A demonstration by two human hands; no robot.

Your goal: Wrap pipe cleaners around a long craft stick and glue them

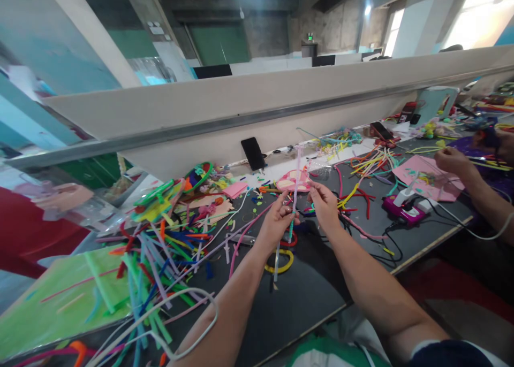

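I held a pink pipe cleaner [296, 175] upright over the dark table [305, 297], at about twelve o'clock from me. My left hand [277, 221] was closed in a pinch on its lower part, where it met a pale stem [277, 260] hanging toward six. My right hand [324, 205] pinched it just at three o'clock of the left. It looked featherlight, fuzzy and easily bent, so I judged a fingertip grip close to the bend best. A heap of loose pipe cleaners [156, 254] lay at nine.
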